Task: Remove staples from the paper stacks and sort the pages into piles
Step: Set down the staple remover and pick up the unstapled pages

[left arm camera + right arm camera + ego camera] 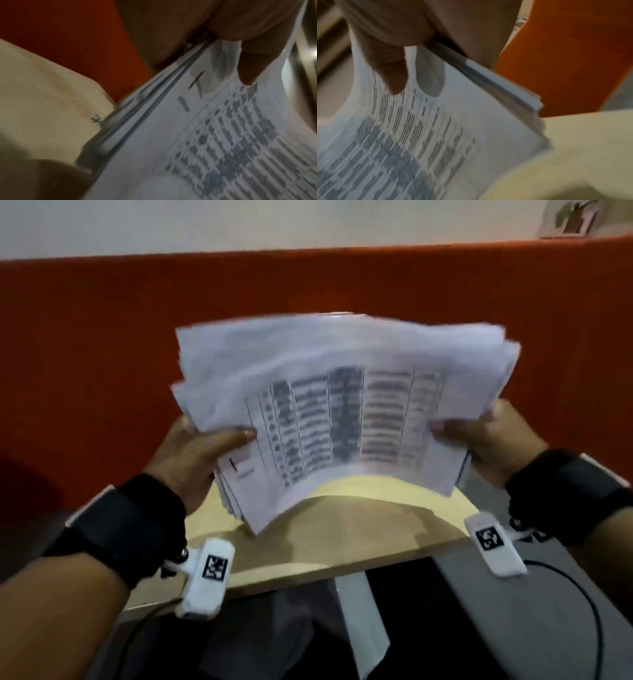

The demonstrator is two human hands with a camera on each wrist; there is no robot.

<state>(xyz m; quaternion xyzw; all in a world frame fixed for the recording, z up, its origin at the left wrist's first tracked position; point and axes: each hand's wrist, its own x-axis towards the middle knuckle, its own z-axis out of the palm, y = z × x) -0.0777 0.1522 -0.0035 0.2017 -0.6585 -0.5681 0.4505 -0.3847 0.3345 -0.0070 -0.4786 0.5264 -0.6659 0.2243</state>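
Observation:
A thick stack of white printed pages (329, 412) hangs in the air above the desk, bowed upward in the middle, with a table of text on its top sheet. My left hand (202, 446) grips its left edge, thumb on top. My right hand (479, 436) grips the right edge the same way. The left wrist view shows the thumb (247, 67) pressing the top sheet of the paper stack (205, 135), with layered page edges beneath. In the right wrist view the thumb (392, 75) lies on the stack (436, 135). No staple is visible; the frames are blurred.
A light wooden desk (342, 542) lies under the stack, its near edge close to me. An orange partition (102, 354) rises behind it. Below the desk edge are a grey surface with a black cable (582, 594) and dark space.

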